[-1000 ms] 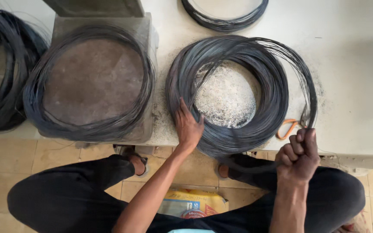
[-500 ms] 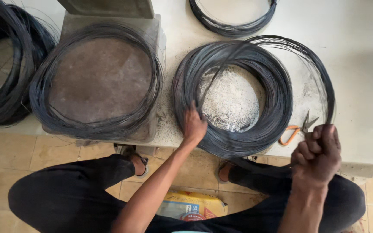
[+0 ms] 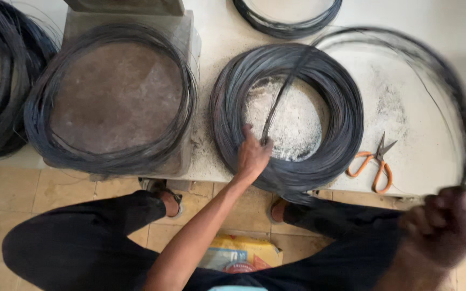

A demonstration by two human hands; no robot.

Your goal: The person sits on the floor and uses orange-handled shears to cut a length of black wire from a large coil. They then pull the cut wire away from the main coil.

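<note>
Head view: I look straight down on a pale worktop (image 3: 233,48) with several coils of dark wire, my knees below its front edge
Left hand (image 3: 253,154): fingers pressed down on the near rim of the large wire coil (image 3: 287,116), pinning it flat; nothing enclosed in the palm that I can see
Right hand (image 3: 446,223): blurred, closed into a fist at the table's front right, clamped on a drawn-off strand (image 3: 432,64) that arcs up and round from the coil
Wire position: main coil lies flat at the centre of the worktop; the loose loop swings wide to its right, above the surface
Progress, as judged: a single turn is lifted free and most of the coil looks intact, so the bulk of the unwinding appears left; no cut lengths visible
Scissors (image 3: 374,161): orange-handled, lying untouched on the worktop between coil and right hand
Other coils: one on a square block (image 3: 187,32) at left, one at far left edge, one at top edge
Surface: dusty, white powdery residue inside the main coil
Room: beige tiled floor (image 3: 44,188); a yellow bag (image 3: 241,256) lies between my legs
</note>
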